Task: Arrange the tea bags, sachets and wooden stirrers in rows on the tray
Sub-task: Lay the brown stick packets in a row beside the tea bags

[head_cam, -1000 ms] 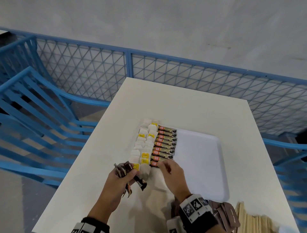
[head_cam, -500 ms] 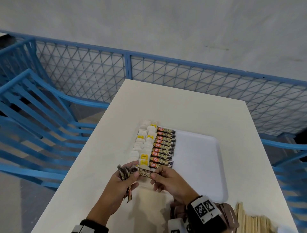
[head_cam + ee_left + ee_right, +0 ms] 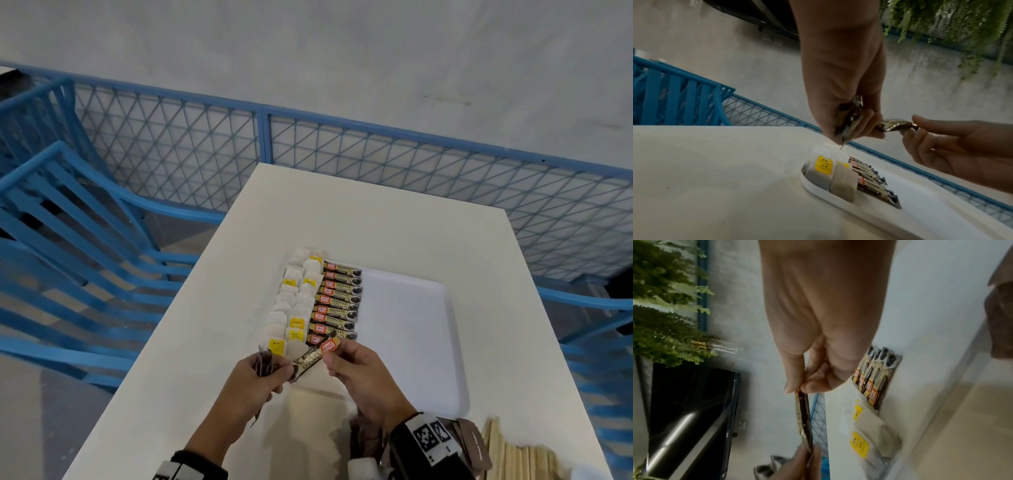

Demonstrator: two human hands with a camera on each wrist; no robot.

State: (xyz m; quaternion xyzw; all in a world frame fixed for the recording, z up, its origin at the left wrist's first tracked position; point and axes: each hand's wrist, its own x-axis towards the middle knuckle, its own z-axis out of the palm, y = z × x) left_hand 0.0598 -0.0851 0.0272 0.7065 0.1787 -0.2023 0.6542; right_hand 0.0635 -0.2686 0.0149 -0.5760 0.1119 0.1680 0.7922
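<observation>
Brown-and-gold coffee sachet with an orange label end (image 3: 315, 356), narrow stick shape, held in the air between both hands just above the near left corner of the white rectangular plastic tray (image 3: 428, 342). Pinched at the orange end between thumb and forefinger of the right hand (image 3: 366, 380); remaining fingers loosely curled beneath. Opposite, darker end caught at the fingertips of the left hand (image 3: 253, 380), which also clutches a bundle of further brown sachets (image 3: 264, 360) inside its curled fingers. Seen edge-on from the right wrist view (image 3: 802, 417), thin and slightly bowed; glossy foil glint visible from the left wrist view (image 3: 895, 124).

On the tray, along its left side: two rows of white paper tea bags with yellow tags (image 3: 294, 305), overlapping like shingles. Just right of them, touching, one row of matching brown sachets (image 3: 337, 305) laid side by side, orange labels toward the tea bags. Rest of the tray surface bare white.

Tray set on a white rectangular table (image 3: 376, 219). Pale wooden stirrers (image 3: 513, 455) heaped at the near right table edge, off the tray, beside a loose pile of brown packets (image 3: 474, 445) partly hidden by the right wrist. Blue metal mesh railing (image 3: 342, 154) beyond the table.
</observation>
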